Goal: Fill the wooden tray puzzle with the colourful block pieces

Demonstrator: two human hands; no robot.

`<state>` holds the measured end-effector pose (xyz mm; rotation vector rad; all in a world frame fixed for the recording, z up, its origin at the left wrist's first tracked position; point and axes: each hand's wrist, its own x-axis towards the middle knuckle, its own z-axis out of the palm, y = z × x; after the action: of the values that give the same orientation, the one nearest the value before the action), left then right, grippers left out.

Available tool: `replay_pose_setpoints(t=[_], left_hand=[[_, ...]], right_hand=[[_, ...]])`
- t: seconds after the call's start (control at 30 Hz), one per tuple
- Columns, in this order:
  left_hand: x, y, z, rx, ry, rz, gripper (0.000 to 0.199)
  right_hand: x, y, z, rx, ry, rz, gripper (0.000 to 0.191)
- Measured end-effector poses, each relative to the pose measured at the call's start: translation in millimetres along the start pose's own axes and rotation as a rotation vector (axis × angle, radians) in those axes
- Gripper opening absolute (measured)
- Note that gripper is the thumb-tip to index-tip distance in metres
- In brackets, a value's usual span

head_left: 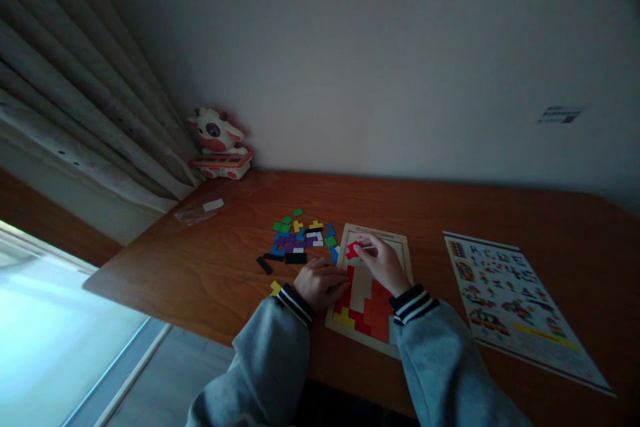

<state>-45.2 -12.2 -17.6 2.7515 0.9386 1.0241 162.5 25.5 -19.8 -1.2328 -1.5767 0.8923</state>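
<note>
A pale wooden puzzle tray (pixel 367 345) lies on the table, with orange pieces (pixel 379 310), red pieces and a yellow piece (pixel 344 317) set in its lower part. My right hand (pixel 383 263) is over the tray's upper half, its thumb and fingers pinching a red puzzle piece (pixel 351 251). On the tray's left edge rests my left hand (pixel 320 283), fingers lying loosely with their tips at a long red piece (pixel 351 273) in the tray. Nothing shows in its grasp. Loose puzzle pieces in green, blue, purple, yellow, white and black (pixel 295 258) are scattered left of the tray.
A printed pattern sheet (pixel 520 300) lies on the wooden table (pixel 210 273) to the right. At the back left stands a cow-shaped toy (pixel 220 143) with a keyboard, near a clear plastic bag (pixel 193 215). A curtain (pixel 85 93) hangs at the left, and a wall closes the back.
</note>
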Motion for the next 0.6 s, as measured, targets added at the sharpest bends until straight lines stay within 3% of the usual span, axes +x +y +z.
replay_pose_setpoints(t=[0.37,0.6], left_hand=[[2,-4,0.8,0.051,0.137,-0.032,0.019],[0,-3,1.9,0.044,0.128,-0.138,0.023]], right_hand=[[-13,3,2,0.067,-0.124,-0.028,0.031],[-11,4,-2,-0.004,-0.019,-0.069,0.033]])
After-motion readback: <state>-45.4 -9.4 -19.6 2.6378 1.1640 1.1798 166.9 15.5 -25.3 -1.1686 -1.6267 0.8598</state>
